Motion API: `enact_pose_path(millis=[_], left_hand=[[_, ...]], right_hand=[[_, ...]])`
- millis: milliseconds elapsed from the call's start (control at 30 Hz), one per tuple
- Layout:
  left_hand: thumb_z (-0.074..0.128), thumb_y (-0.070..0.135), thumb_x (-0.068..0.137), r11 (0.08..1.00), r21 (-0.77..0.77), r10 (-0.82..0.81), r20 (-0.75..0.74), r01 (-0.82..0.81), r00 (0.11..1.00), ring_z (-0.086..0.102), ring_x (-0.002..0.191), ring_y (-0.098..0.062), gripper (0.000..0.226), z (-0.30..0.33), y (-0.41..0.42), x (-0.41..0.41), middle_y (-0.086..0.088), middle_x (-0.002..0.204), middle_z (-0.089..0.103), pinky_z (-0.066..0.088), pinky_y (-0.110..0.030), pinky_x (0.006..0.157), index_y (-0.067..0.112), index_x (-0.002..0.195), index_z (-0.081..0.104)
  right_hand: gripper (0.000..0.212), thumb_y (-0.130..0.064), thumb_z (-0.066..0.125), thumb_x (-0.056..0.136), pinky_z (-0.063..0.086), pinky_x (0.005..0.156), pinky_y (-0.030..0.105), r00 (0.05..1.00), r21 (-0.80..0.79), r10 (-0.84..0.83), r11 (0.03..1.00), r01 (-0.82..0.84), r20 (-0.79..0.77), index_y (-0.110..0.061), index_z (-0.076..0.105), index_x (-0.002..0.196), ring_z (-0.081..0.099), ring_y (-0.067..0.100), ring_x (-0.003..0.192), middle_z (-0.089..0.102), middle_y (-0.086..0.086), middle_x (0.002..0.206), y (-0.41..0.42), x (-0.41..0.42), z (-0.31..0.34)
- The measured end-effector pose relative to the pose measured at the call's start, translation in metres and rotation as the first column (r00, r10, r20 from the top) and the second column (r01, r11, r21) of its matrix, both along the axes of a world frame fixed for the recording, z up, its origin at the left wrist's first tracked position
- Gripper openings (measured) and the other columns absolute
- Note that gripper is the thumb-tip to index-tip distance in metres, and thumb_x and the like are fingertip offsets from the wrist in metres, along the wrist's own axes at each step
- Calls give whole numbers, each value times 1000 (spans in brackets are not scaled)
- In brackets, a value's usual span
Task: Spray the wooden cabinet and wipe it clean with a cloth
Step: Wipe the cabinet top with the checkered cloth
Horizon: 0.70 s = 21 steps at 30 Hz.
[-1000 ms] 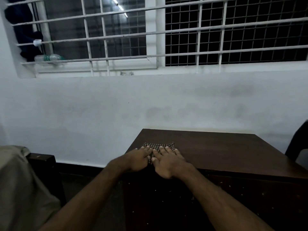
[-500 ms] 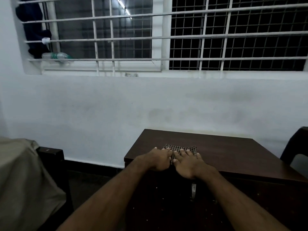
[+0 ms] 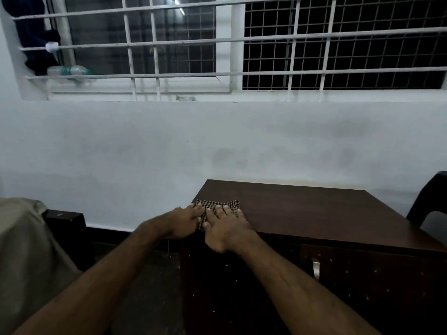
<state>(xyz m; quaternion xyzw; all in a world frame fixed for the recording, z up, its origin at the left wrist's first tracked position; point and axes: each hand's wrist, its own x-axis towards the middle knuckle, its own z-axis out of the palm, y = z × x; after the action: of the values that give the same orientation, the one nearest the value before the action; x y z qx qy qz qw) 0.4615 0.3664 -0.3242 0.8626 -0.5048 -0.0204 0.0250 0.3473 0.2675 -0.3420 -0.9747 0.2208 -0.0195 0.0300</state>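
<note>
Draping over something at nine o'clock: a beige fabric cover [image 3: 21, 250], with a dark wooden block [image 3: 65, 218] just beside it. Lying high at ten o'clock on the window ledge, behind the white metal window bars [image 3: 154, 42]: clear plastic bottles [image 3: 72, 71], under a hanging dark blue cloth [image 3: 36, 32]. Reaching in from seven o'clock and pressing down with fingers straight and close together: the left hand [image 3: 183, 221], covering the near left part of the black-and-white checked cloth [image 3: 217, 205]. Lying flat on the top's left front corner, about the picture's six o'clock: that checked cloth, its far edge showing past the fingertips. Pressing beside it from five o'clock, fingers likewise extended and flat on the cloth, thumb touching the left hand: the right hand [image 3: 227, 228]. Standing against the pale wall from centre to four o'clock: the dark brown wooden cabinet [image 3: 314, 213], a small metal handle [image 3: 315, 269] hanging on its speckled front. Showing at three o'clock, partly cut off: a dark plastic chair [image 3: 430, 197].
</note>
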Motion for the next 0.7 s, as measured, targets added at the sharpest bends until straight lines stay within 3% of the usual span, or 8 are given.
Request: enact_pose_path(millis=[167, 433, 700], left_hand=[[20, 22, 112, 998, 54, 31, 32, -33, 999, 3, 158, -18, 53, -7, -9, -10, -6, 171, 1, 5, -37, 126, 13, 163, 7], [22, 24, 111, 995, 49, -86, 83, 82, 993, 1, 159, -21, 54, -9, -66, -65, -8, 171, 4, 4, -46, 128, 9, 162, 12], [23, 27, 109, 980, 55, -198, 104, 194, 975, 8, 158, -26, 57, -12, -142, -141, -13, 170, 11, 4, -45, 127, 5, 161, 15]], right_hand=[[62, -45, 15, 103, -2, 122, 52, 999, -16, 27, 1000, -27, 24, -20, 10, 159, 1, 25, 154, 4, 7, 167, -7, -10, -3], [61, -48, 13, 104, 0, 123, 48, 1000, -6, -23, 1000, 23, 5, -23, 12, 159, 3, 21, 154, 6, 2, 167, -62, -71, 0], [56, -44, 13, 106, 0, 124, 45, 993, 43, -114, 993, 114, -1, -27, 10, 159, 1, 15, 154, 3, -4, 167, -123, -159, 7]])
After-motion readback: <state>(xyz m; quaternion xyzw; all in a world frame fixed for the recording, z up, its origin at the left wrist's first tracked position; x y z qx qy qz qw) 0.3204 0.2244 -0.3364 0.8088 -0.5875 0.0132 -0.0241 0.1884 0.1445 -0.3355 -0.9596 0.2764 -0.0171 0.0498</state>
